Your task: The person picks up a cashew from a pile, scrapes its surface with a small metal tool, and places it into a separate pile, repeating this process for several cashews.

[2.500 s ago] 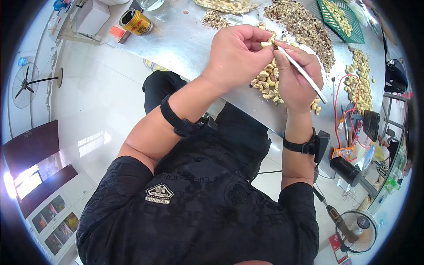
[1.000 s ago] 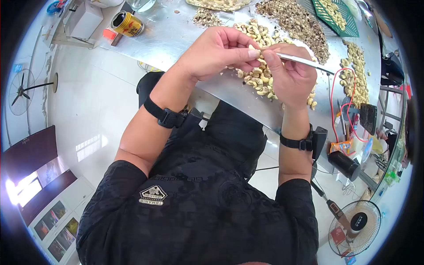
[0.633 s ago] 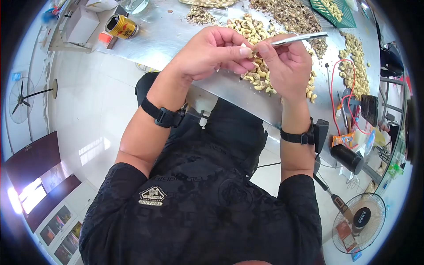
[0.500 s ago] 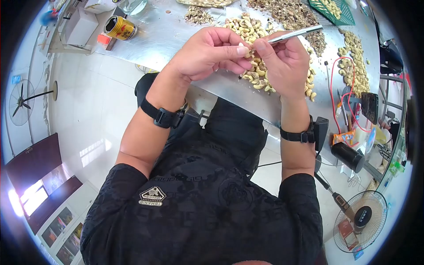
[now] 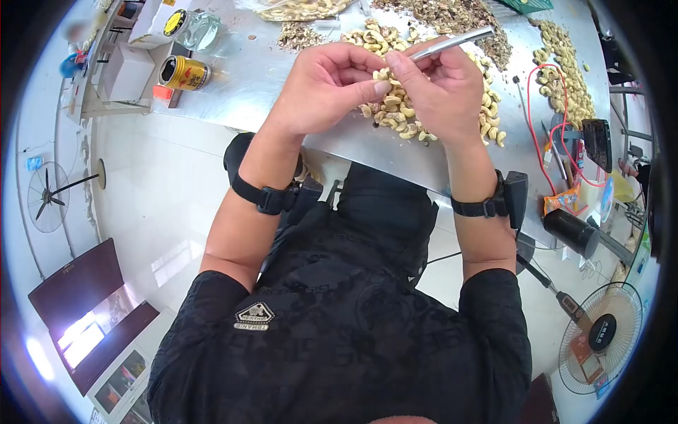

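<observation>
Over the near edge of the metal table, my left hand (image 5: 330,86) pinches a pale cashew nut (image 5: 382,75) between thumb and fingers. My right hand (image 5: 446,88) meets it there, its thumb and fingers closed round a silver metal tool (image 5: 452,43) that points up to the right. The tool's working end is hidden by the fingers. Beneath and around both hands lies a heap of curved cashews (image 5: 397,113), some with brown skin on them. Brown shell scraps (image 5: 459,19) are piled behind the hands.
A yellow can (image 5: 185,73) and a glass jar (image 5: 200,32) stand at the left. A bag of nuts (image 5: 304,8) lies at the back. More cashews (image 5: 565,71), a red cable (image 5: 531,134), a phone (image 5: 597,144) and a black cylinder (image 5: 571,233) are at the right.
The whole view has shifted a little. The fingertips have parted slightly, and the cashew between them now shows more. The silver tool remains in my right hand.
</observation>
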Tool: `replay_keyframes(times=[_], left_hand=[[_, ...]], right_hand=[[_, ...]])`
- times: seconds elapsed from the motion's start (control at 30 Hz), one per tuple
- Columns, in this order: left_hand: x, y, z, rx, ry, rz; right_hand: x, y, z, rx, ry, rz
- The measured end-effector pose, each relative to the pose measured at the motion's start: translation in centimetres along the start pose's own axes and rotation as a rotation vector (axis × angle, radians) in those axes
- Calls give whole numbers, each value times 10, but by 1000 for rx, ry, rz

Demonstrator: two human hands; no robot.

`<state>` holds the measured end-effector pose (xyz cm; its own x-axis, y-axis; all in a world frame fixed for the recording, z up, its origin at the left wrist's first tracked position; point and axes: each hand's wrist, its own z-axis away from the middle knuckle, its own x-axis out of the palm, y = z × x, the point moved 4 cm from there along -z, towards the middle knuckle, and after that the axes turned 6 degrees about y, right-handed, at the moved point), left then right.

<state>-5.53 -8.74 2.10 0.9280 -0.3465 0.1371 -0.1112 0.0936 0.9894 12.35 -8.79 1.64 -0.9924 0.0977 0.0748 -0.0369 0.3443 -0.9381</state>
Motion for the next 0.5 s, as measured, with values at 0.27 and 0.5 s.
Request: replay_keyframes(times=[0.27, 0.5], left_hand=[[-1, -5, -4, -79, 0, 197], [-3, -2, -3, -13, 40, 79]], right_hand=[[0, -7, -4, 18, -84, -74], [1, -1, -1, -27, -116, -33]])
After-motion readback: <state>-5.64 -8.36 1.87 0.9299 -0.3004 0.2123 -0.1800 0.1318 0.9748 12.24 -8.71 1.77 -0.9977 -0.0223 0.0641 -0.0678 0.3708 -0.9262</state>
